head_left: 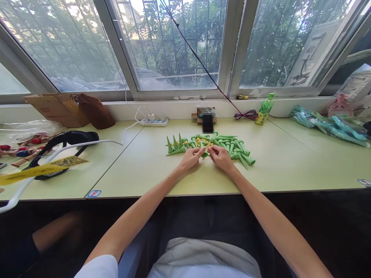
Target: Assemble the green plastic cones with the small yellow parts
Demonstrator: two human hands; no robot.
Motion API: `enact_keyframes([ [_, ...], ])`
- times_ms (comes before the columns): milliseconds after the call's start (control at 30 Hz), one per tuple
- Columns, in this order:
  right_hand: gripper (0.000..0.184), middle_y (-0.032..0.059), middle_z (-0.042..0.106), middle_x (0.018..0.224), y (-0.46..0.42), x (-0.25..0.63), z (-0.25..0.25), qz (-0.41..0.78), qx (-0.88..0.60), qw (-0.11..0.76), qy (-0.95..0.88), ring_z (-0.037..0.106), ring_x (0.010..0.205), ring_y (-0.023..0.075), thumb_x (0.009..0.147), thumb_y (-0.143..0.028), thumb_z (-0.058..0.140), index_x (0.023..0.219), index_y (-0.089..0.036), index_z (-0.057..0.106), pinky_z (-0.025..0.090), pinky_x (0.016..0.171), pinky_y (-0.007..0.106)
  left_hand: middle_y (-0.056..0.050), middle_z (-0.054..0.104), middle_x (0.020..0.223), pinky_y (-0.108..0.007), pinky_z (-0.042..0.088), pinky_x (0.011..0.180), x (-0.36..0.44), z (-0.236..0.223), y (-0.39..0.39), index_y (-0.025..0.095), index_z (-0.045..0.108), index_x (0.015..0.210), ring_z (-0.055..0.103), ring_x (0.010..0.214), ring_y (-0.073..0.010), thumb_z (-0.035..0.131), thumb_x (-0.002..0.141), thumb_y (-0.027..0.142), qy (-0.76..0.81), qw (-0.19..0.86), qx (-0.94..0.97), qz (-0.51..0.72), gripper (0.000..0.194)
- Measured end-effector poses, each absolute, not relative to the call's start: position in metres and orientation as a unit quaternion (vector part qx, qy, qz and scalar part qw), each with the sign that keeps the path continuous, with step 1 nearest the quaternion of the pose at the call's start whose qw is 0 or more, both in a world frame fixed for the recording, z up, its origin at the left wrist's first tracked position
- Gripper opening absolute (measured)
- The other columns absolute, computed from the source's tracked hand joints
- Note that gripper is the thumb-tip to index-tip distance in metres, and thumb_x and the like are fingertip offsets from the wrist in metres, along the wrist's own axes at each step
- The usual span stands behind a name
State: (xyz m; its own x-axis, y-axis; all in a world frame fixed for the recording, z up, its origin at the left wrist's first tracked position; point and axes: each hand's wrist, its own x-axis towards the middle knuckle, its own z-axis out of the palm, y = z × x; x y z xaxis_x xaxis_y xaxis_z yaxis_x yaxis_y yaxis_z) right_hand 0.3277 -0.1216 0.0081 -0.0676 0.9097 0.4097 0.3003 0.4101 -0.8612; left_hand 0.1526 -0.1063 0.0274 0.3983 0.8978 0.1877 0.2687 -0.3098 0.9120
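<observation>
My left hand is closed around a green plastic spike, whose wide end shows between my two hands. My right hand is pinched close beside that end; what its fingertips hold is too small or hidden to make out. Just beyond my hands lies a heap of small yellow pieces. A pile of loose green spikes spreads to the right of my right hand. Left of the yellow pieces, several green spikes stand with their points up.
A power strip, a small box and a green-capped bottle stand along the window wall. A white cable, a black strap and a yellow tag are on the left. Bluish plastic bags lie right.
</observation>
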Motion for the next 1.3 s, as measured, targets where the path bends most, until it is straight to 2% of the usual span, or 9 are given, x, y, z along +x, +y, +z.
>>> enact_keyframes([
  [167, 0.041, -0.0015, 0.049, 0.052, -0.121, 0.329, 0.007, 0.279, -0.469, 0.504, -0.670, 0.044, 0.053, 0.0159, 0.091, -0.057, 0.051, 0.071, -0.021, 0.056, 0.036, 0.054, 0.029, 0.005, 0.042, 0.043, -0.025, 0.031, 0.045, 0.153, 0.026, -0.106, 0.018, 0.055, 0.066, 0.040, 0.040, -0.0090, 0.053, 0.086, 0.067, 0.395, 0.417, 0.732, 0.368, 0.053],
  [367, 0.040, -0.0013, 0.048, 0.052, -0.120, 0.329, 0.007, 0.254, -0.481, 0.497, -0.676, 0.043, 0.055, 0.0163, 0.091, -0.056, 0.051, 0.070, -0.022, 0.054, 0.035, 0.055, 0.030, 0.004, 0.042, 0.048, -0.025, 0.032, 0.047, 0.153, 0.021, -0.104, 0.018, 0.053, 0.065, 0.043, 0.045, -0.0104, 0.054, 0.088, 0.064, 0.389, 0.367, 0.759, 0.372, 0.051],
  [667, 0.045, -0.0013, 0.045, 0.049, -0.119, 0.329, 0.006, 0.237, -0.506, 0.471, -0.683, 0.039, 0.052, 0.0154, 0.092, -0.053, 0.048, 0.058, -0.023, 0.044, 0.031, 0.056, 0.031, 0.000, 0.054, 0.072, -0.024, 0.034, 0.051, 0.152, 0.011, -0.101, 0.015, 0.067, 0.089, 0.044, 0.055, -0.0092, 0.063, 0.086, 0.053, 0.374, 0.226, 0.810, 0.391, 0.038],
  [867, 0.047, -0.0012, 0.044, 0.047, -0.117, 0.330, 0.004, 0.246, -0.507, 0.458, -0.687, 0.040, 0.051, 0.0158, 0.094, -0.054, 0.045, 0.058, -0.023, 0.045, 0.031, 0.055, 0.031, -0.003, 0.059, 0.090, -0.025, 0.042, 0.053, 0.151, 0.005, -0.096, 0.015, 0.068, 0.093, 0.047, 0.054, -0.0068, 0.070, 0.084, 0.048, 0.343, 0.220, 0.811, 0.420, 0.034],
  [1033, 0.050, -0.0011, 0.045, 0.048, -0.116, 0.329, 0.003, 0.250, -0.504, 0.473, -0.678, 0.040, 0.051, 0.0157, 0.093, -0.059, 0.044, 0.060, -0.023, 0.045, 0.032, 0.054, 0.030, -0.005, 0.061, 0.099, -0.024, 0.042, 0.052, 0.151, 0.002, -0.093, 0.016, 0.069, 0.098, 0.044, 0.051, -0.0044, 0.071, 0.083, 0.047, 0.340, 0.214, 0.807, 0.434, 0.034],
  [1200, 0.048, -0.0024, 0.042, 0.050, -0.116, 0.329, 0.004, 0.248, -0.505, 0.516, -0.646, 0.038, 0.051, 0.0146, 0.093, -0.061, 0.046, 0.063, -0.023, 0.043, 0.031, 0.052, 0.029, -0.007, 0.066, 0.102, -0.023, 0.042, 0.053, 0.154, 0.008, -0.095, 0.017, 0.067, 0.105, 0.047, 0.053, -0.0059, 0.057, 0.091, 0.053, 0.372, 0.227, 0.781, 0.447, 0.040],
  [1300, 0.046, -0.0025, 0.041, 0.052, -0.117, 0.329, 0.005, 0.241, -0.501, 0.532, -0.639, 0.038, 0.052, 0.0145, 0.094, -0.059, 0.045, 0.066, -0.022, 0.046, 0.031, 0.053, 0.029, -0.006, 0.069, 0.086, -0.022, 0.040, 0.050, 0.154, 0.013, -0.096, 0.016, 0.066, 0.096, 0.051, 0.053, -0.0083, 0.043, 0.095, 0.061, 0.417, 0.282, 0.738, 0.450, 0.051],
])
